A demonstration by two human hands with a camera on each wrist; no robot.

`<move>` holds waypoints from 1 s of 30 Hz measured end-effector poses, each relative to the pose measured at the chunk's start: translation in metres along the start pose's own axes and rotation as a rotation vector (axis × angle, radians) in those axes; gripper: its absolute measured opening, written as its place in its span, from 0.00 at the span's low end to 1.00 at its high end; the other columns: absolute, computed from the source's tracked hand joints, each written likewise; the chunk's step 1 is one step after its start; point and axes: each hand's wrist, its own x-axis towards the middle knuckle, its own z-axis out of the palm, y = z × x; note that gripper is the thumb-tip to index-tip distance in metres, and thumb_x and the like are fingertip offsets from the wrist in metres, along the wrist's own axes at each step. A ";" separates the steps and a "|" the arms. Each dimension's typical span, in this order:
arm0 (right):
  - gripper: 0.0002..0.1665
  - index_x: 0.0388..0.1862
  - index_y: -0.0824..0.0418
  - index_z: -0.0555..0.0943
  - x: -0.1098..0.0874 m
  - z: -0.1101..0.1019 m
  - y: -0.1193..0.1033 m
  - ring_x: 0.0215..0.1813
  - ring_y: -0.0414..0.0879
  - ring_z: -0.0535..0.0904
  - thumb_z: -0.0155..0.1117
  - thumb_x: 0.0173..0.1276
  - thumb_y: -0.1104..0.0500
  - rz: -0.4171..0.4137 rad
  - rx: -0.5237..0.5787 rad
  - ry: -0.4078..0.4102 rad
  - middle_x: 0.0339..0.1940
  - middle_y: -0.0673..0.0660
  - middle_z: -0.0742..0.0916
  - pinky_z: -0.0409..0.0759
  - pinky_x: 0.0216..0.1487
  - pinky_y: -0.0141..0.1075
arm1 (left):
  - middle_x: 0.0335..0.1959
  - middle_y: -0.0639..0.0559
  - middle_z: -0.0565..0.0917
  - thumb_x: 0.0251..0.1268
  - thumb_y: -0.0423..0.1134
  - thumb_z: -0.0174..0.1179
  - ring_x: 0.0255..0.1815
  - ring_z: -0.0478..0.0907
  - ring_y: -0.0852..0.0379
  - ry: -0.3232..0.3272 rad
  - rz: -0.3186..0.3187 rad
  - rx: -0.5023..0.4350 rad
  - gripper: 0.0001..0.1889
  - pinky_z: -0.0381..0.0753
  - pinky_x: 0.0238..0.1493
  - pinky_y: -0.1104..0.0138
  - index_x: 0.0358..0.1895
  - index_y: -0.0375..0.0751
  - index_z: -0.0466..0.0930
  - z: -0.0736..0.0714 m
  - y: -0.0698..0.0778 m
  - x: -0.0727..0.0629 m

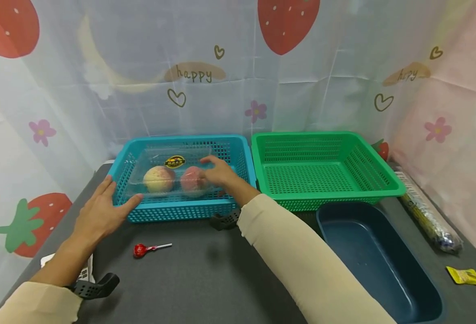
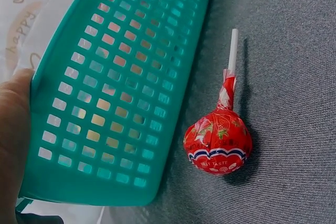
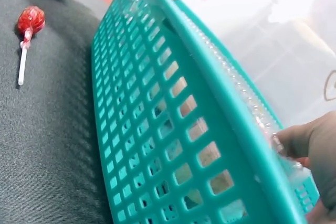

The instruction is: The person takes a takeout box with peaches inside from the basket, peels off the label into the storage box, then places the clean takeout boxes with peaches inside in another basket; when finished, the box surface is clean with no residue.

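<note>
A clear plastic box (image 1: 173, 153) with a round label holds two peaches (image 1: 159, 179) and lies inside the blue basket (image 1: 183, 210), a little tilted. My right hand (image 1: 220, 173) grips the box at its right end; in the right wrist view the right hand (image 3: 315, 145) pinches the box's edge behind the basket rim. With fingers spread, my left hand (image 1: 102, 211) rests on the basket's front left corner, the thumb lying over the front rim. Just in front of the basket, on the grey cloth, is a red-wrapped lollipop (image 2: 218, 140).
A green basket (image 1: 331, 196) stands to the right of the blue one. Before it sits a dark blue tub (image 1: 367, 252). Farther right are a long plastic-wrapped packet (image 1: 428, 213) and a small yellow packet (image 1: 464, 276). A white packet (image 1: 87, 270) lies partly under the left forearm.
</note>
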 end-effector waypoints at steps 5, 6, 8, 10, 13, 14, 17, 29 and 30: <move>0.26 0.66 0.46 0.72 -0.006 -0.005 -0.002 0.58 0.57 0.73 0.60 0.70 0.58 -0.013 0.152 0.032 0.59 0.56 0.76 0.75 0.45 0.62 | 0.75 0.31 0.45 0.67 0.67 0.45 0.68 0.50 0.24 -0.002 0.003 0.002 0.51 0.54 0.56 0.29 0.71 0.21 0.48 0.000 0.000 0.001; 0.25 0.65 0.46 0.73 -0.006 -0.006 -0.002 0.58 0.57 0.73 0.59 0.69 0.58 -0.027 0.171 0.035 0.59 0.57 0.77 0.76 0.45 0.62 | 0.75 0.31 0.45 0.67 0.67 0.44 0.68 0.50 0.24 -0.002 0.002 0.003 0.51 0.54 0.56 0.29 0.71 0.21 0.48 0.000 0.000 0.001; 0.25 0.64 0.45 0.73 -0.008 -0.006 -0.001 0.57 0.57 0.74 0.59 0.69 0.58 -0.058 0.199 0.047 0.58 0.56 0.77 0.76 0.45 0.61 | 0.75 0.31 0.45 0.67 0.68 0.44 0.69 0.50 0.24 0.000 -0.001 0.004 0.51 0.54 0.56 0.29 0.71 0.21 0.48 0.000 0.000 0.000; 0.24 0.62 0.44 0.75 -0.010 -0.006 -0.001 0.54 0.55 0.76 0.59 0.68 0.58 -0.083 0.222 0.065 0.55 0.55 0.78 0.78 0.43 0.59 | 0.75 0.31 0.45 0.67 0.68 0.44 0.69 0.49 0.24 0.003 -0.003 0.003 0.51 0.54 0.56 0.29 0.71 0.21 0.48 0.000 0.000 0.000; 0.23 0.60 0.42 0.76 -0.013 -0.007 0.001 0.51 0.53 0.77 0.60 0.67 0.58 -0.112 0.241 0.096 0.53 0.54 0.79 0.79 0.40 0.57 | 0.75 0.30 0.45 0.67 0.68 0.45 0.68 0.49 0.24 0.003 -0.010 -0.001 0.51 0.54 0.55 0.29 0.72 0.21 0.47 0.001 0.000 0.000; 0.23 0.60 0.42 0.76 -0.014 -0.007 0.001 0.50 0.52 0.77 0.61 0.67 0.58 -0.120 0.255 0.105 0.54 0.54 0.78 0.79 0.40 0.56 | 0.75 0.30 0.45 0.67 0.68 0.45 0.68 0.49 0.24 0.002 -0.011 -0.002 0.51 0.54 0.55 0.28 0.72 0.21 0.47 0.001 0.001 -0.001; 0.24 0.60 0.43 0.76 -0.017 -0.009 0.002 0.43 0.52 0.78 0.61 0.66 0.59 -0.136 0.306 0.132 0.59 0.55 0.76 0.80 0.39 0.56 | 0.75 0.30 0.45 0.67 0.68 0.45 0.68 0.50 0.23 0.002 -0.016 -0.004 0.51 0.54 0.55 0.28 0.71 0.21 0.48 0.003 0.001 -0.001; 0.26 0.65 0.52 0.74 -0.043 -0.031 -0.004 0.37 0.50 0.74 0.59 0.68 0.64 -0.221 0.492 0.156 0.66 0.55 0.68 0.81 0.34 0.57 | 0.75 0.31 0.44 0.66 0.68 0.45 0.68 0.49 0.23 -0.005 -0.029 -0.007 0.52 0.53 0.54 0.28 0.72 0.21 0.47 0.004 0.001 0.000; 0.26 0.65 0.52 0.74 -0.046 -0.033 -0.006 0.33 0.49 0.72 0.59 0.68 0.64 -0.225 0.501 0.153 0.63 0.56 0.70 0.81 0.34 0.57 | 0.75 0.31 0.44 0.66 0.68 0.45 0.68 0.49 0.23 -0.005 -0.031 -0.007 0.52 0.53 0.54 0.28 0.72 0.21 0.47 0.004 0.000 0.001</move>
